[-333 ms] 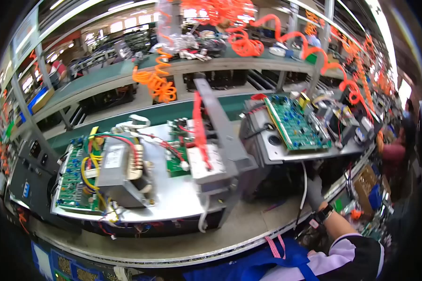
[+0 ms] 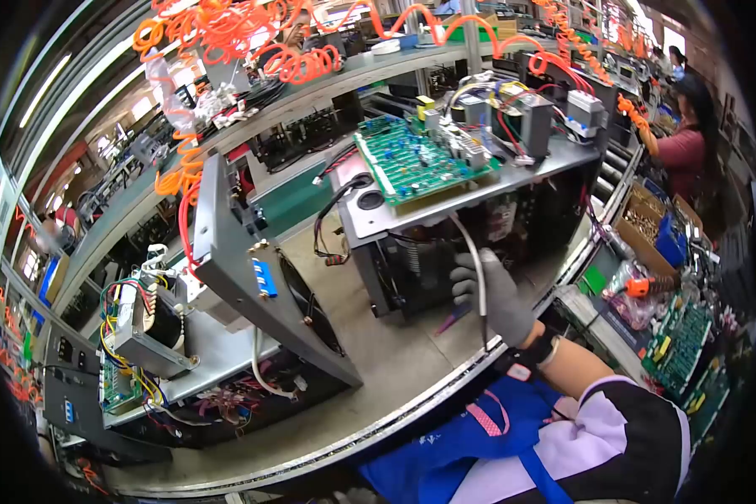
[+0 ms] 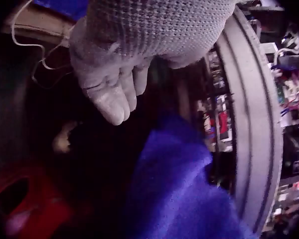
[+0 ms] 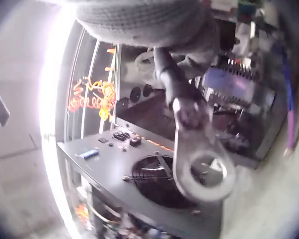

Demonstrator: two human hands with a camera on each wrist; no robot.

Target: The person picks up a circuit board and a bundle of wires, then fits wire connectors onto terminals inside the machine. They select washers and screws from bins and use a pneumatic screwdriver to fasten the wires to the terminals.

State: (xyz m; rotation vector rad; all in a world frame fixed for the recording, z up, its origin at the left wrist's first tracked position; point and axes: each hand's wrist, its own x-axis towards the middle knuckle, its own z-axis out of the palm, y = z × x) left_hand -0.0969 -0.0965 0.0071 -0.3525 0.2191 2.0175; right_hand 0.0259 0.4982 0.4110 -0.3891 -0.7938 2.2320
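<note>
In the head view the right hand, in a grey glove, has its fingers curled at a pale cable hanging from the right-hand chassis. A green circuit board lies on top of that chassis. In the right wrist view the gloved hand holds the cable, whose dark sleeve ends in a metal ring terminal close to the camera. The left hand, also gloved, hangs with relaxed fingers and holds nothing, above blue cloth.
To the left stands another chassis with a tall grey panel and a transformer. A purple-handled tool lies on the bench. Cartons, an orange tool and loose boards fill the right side, with a person beyond.
The view has swung to the right. The right hand, low beside the chassis before, is now higher and plainly visible at the cable, with its fingers curled.
</note>
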